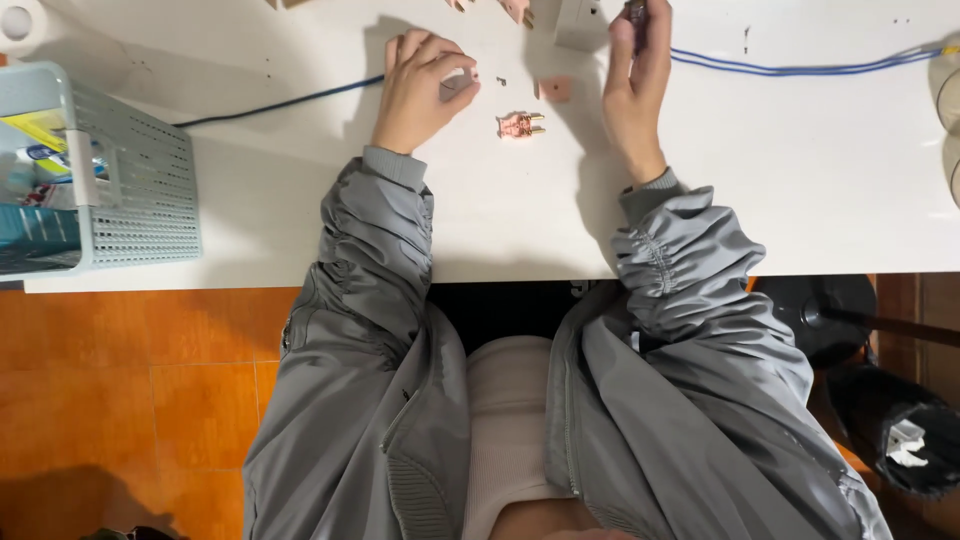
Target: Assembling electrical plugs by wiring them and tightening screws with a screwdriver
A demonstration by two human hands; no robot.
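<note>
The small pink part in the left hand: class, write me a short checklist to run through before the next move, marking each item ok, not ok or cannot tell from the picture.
1. The left hand pinches the small pink part at its fingertips: ok.
2. The right hand holds a thin dark tool upright: ok, though its tip is cut off by the frame edge.
3. The copper-pronged piece lies free on the white table, between the hands: ok.
4. The flat pink piece is apart from both hands: ok.
5. The blue cable runs behind the right hand; whether it touches the hand: cannot tell.
6. The basket is well away from the hands: ok.
</note>
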